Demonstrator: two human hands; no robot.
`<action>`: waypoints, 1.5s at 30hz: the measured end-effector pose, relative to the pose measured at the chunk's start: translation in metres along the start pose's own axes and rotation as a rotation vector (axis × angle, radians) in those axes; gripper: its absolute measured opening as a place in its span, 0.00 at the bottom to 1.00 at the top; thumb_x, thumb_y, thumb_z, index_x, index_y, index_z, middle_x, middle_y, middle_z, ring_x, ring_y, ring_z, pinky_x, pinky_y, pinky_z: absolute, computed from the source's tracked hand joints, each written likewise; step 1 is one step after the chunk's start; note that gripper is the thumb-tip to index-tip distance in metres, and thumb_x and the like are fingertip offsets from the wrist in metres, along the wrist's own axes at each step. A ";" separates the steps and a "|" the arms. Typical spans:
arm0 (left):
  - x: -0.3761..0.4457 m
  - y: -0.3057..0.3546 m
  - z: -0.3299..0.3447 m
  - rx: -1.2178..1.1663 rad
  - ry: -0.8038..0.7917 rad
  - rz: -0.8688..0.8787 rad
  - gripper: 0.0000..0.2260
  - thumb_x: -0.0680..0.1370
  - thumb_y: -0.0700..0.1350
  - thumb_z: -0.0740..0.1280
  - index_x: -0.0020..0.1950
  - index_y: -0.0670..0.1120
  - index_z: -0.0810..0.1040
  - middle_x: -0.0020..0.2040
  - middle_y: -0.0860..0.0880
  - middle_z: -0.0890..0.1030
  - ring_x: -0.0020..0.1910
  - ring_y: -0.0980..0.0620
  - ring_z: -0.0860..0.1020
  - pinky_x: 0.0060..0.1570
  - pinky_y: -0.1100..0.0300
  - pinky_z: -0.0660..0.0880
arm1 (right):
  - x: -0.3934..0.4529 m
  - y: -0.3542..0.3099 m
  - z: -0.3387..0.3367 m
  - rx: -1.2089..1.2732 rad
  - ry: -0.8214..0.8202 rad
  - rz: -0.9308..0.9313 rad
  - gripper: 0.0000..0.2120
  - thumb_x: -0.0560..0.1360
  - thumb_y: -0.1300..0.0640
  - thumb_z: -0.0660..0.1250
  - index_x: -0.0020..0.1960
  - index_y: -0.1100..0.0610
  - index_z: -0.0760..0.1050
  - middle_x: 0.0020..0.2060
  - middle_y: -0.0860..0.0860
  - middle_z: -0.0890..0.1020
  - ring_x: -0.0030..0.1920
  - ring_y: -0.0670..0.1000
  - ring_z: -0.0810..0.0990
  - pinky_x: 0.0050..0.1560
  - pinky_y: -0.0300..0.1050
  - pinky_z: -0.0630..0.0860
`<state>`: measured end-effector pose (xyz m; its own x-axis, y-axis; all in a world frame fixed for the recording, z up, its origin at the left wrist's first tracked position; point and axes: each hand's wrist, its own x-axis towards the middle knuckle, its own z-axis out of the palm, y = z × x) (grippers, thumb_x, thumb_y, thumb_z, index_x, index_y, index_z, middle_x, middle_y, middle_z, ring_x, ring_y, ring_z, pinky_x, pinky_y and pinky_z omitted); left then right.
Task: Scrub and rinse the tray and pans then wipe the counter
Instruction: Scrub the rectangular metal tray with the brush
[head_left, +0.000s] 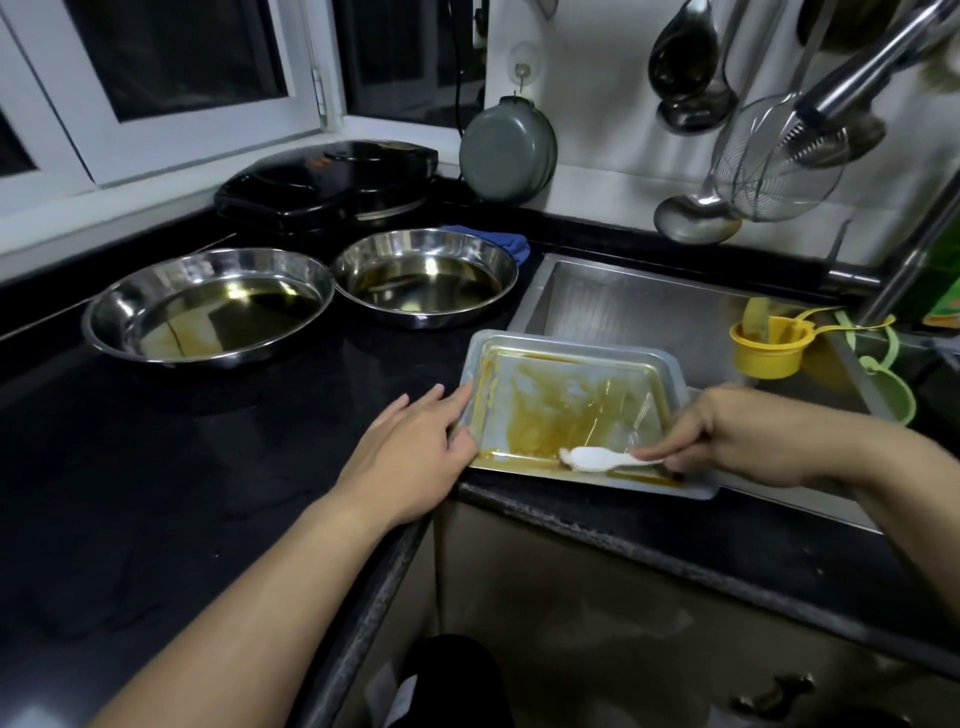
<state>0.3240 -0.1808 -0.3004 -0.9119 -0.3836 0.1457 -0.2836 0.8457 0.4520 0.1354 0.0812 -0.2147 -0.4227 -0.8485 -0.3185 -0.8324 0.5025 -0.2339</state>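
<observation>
Head view: black bench (156, 493) carries two oily pans (208, 312), and the sauce-smeared tray (566, 410) overhangs the sink (649, 312). Left hand (410, 452), fingers straight, steadies its edge; right hand (737, 436) has its grip pinching a white spoon (592, 460). Hard scraping could tip the tray into the sink.

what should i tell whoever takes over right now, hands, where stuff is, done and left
Left hand: open, fingers straight against the left rim of the tray.
Right hand: pinching the handle of a white spatula, its blade on the tray's near edge.
The tray sits across the counter edge and the sink, still smeared with yellow-brown residue.
Two round steel pans, left pan and right pan, stand on the counter behind, both with oily film.
Done: nothing looks clean yet.
Left: finish scraping, scrub and rinse the tray and both pans, wipe the counter.
</observation>
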 end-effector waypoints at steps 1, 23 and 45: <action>0.001 -0.001 0.000 0.022 -0.002 0.007 0.27 0.84 0.50 0.54 0.83 0.55 0.56 0.81 0.53 0.64 0.80 0.61 0.54 0.79 0.60 0.47 | 0.009 -0.013 0.001 -0.020 -0.020 -0.035 0.15 0.80 0.52 0.69 0.61 0.34 0.78 0.39 0.23 0.79 0.44 0.30 0.77 0.52 0.30 0.72; 0.000 -0.007 -0.003 0.018 -0.064 0.042 0.25 0.85 0.48 0.49 0.84 0.54 0.53 0.82 0.57 0.58 0.80 0.65 0.52 0.80 0.60 0.46 | 0.059 -0.058 0.012 -0.131 0.121 -0.044 0.15 0.82 0.47 0.64 0.66 0.34 0.76 0.62 0.38 0.81 0.61 0.48 0.77 0.63 0.40 0.69; -0.003 0.006 -0.007 -0.021 -0.050 -0.008 0.30 0.81 0.51 0.57 0.83 0.56 0.56 0.81 0.56 0.61 0.80 0.65 0.51 0.80 0.61 0.43 | 0.079 -0.047 0.001 -0.150 0.158 -0.033 0.15 0.83 0.47 0.62 0.66 0.33 0.75 0.43 0.37 0.79 0.45 0.46 0.78 0.45 0.44 0.73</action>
<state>0.3270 -0.1778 -0.2918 -0.9235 -0.3709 0.0980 -0.2852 0.8346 0.4712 0.1411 -0.0095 -0.2295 -0.4358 -0.8853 -0.1624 -0.8855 0.4540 -0.0988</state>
